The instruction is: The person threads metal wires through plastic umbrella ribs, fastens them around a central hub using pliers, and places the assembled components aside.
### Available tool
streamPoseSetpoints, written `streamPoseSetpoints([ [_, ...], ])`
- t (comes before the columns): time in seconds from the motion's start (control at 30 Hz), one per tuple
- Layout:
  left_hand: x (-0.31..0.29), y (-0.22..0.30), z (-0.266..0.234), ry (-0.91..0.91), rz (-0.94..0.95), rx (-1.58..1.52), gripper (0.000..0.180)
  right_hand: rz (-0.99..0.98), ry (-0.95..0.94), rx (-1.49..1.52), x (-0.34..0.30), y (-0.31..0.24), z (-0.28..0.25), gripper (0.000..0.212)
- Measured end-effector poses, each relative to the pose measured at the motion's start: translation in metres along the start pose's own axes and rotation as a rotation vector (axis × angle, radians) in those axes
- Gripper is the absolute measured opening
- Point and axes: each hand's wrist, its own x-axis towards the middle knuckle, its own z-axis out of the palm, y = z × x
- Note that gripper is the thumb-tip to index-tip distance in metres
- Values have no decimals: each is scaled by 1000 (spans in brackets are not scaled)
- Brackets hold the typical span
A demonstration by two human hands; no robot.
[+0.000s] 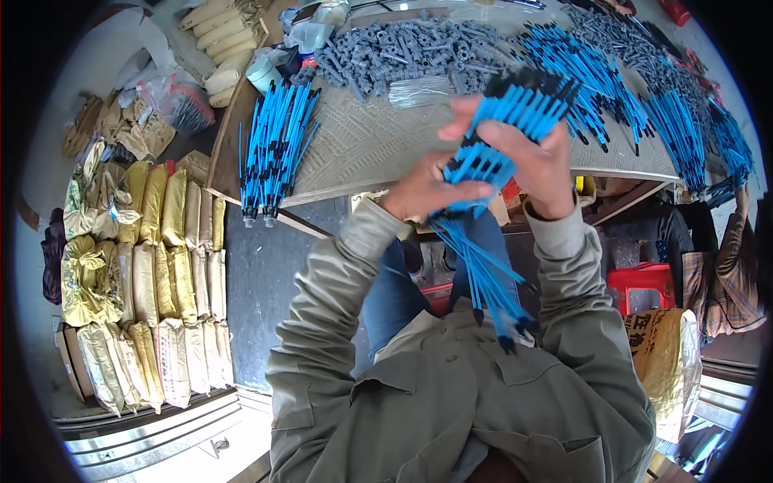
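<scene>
My left hand (439,187) and my right hand (541,161) are both closed round one thick bundle of thin blue sticks with black ends (515,113). The bundle is raised over the table's near edge and slants up to the right. My left hand grips its lower part with the thumb across it, and my right hand wraps the upper part. Below my hands several sticks fan out loosely toward my lap, slightly blurred. Behind the bundle, a heap of small grey plastic parts (419,48) and a bunch of thin clear or silvery rods (420,91) lie on the table.
Blue sticks lie in a pile (278,145) at the table's left edge and in another pile (576,68) at the right. Stacked tan sacks (161,282) stand on the left. A red plastic stool (642,283) is at the right, near another person's arm (731,233).
</scene>
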Motion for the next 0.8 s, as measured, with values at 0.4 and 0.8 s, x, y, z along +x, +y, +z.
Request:
streamPoseSetpoints([
  [0.4,-76,-172,86,176,-347,217,19,557,117,91,-111,98,-37,26],
  [0.8,45,-44,-212,549,60,1658,45,616,58,237,-96,100,-24,22],
])
